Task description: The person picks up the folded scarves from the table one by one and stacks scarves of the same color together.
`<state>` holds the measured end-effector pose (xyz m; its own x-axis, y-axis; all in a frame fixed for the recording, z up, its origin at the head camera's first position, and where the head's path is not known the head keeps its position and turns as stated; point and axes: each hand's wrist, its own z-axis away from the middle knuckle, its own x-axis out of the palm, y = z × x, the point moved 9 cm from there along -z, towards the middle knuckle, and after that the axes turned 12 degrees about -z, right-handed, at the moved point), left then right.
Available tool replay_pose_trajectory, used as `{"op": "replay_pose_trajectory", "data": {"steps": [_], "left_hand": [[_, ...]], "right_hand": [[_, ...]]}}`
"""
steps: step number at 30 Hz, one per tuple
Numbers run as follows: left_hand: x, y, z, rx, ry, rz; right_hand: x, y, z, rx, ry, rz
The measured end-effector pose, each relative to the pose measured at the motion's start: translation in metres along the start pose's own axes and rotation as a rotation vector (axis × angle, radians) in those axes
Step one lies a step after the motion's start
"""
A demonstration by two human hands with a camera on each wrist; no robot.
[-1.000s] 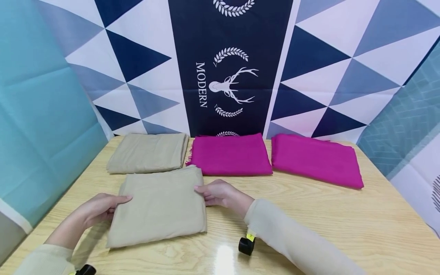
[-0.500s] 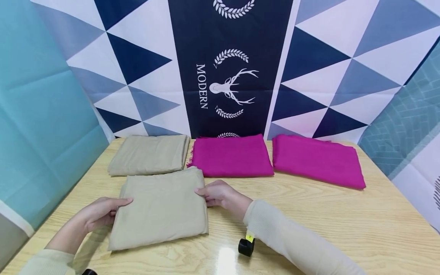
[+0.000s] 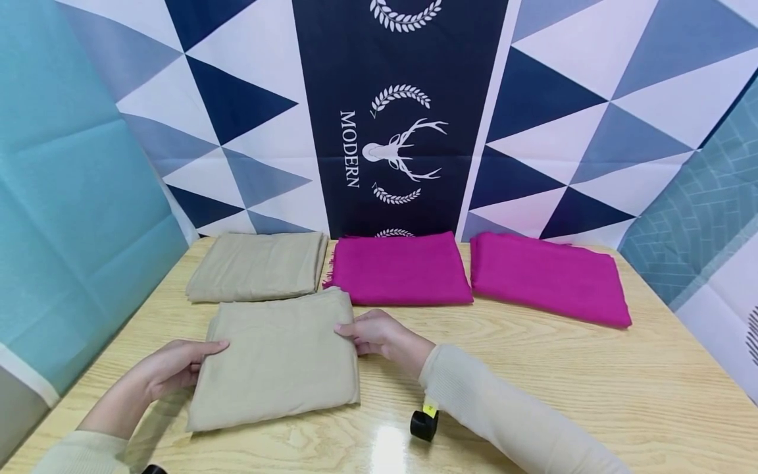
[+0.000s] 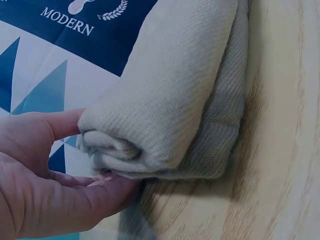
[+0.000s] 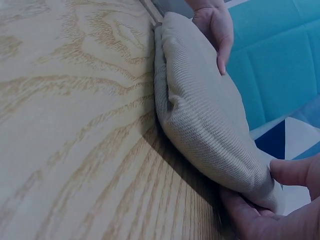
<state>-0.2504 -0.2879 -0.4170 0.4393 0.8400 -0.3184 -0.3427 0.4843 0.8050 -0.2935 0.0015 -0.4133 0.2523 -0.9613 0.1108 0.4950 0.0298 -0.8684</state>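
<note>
A folded beige scarf (image 3: pixel 278 362) lies at the front left of the table, slightly askew. My left hand (image 3: pixel 172 370) pinches its left edge, thumb on top and fingers underneath. On the opposite edge my right hand (image 3: pixel 379 334) grips it the same way. Rolled layers of the scarf (image 4: pixel 160 95) show at the left hand (image 4: pixel 55 175) in the left wrist view. In the right wrist view, thumb and fingers of the right hand (image 5: pixel 275 200) close on the scarf's thick edge (image 5: pixel 210 135), whose underside sits at or just above the wood; I cannot tell which.
Behind it lies another folded beige scarf (image 3: pixel 257 266). To its right are two folded magenta scarves, one fringed on the left side (image 3: pixel 399 270), the other slightly turned (image 3: pixel 551 280). A patterned cloth backdrop (image 3: pixel 408 131) rises at the table's rear edge. Wooden tabletop (image 3: pixel 562 382) extends rightward.
Both hands keep the same hold on the beige scarf. The head view has shifted very slightly; otherwise nothing visibly moves.
</note>
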Motion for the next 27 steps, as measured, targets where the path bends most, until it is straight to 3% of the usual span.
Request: {"op": "replay_pose_trajectory", "data": {"steps": [12,20,27], "left_hand": [[-0.003,0.0,-0.001,0.007,0.052,0.038],[-0.004,0.01,0.001,0.067,0.09,0.032],[-0.003,0.016,0.004,0.073,0.116,0.03]], "right_hand": [[-0.003,0.001,-0.003,-0.011,0.038,-0.07],[-0.005,-0.005,-0.003,-0.035,0.052,-0.106],[-0.008,-0.008,-0.001,-0.033,0.06,-0.102]]}}
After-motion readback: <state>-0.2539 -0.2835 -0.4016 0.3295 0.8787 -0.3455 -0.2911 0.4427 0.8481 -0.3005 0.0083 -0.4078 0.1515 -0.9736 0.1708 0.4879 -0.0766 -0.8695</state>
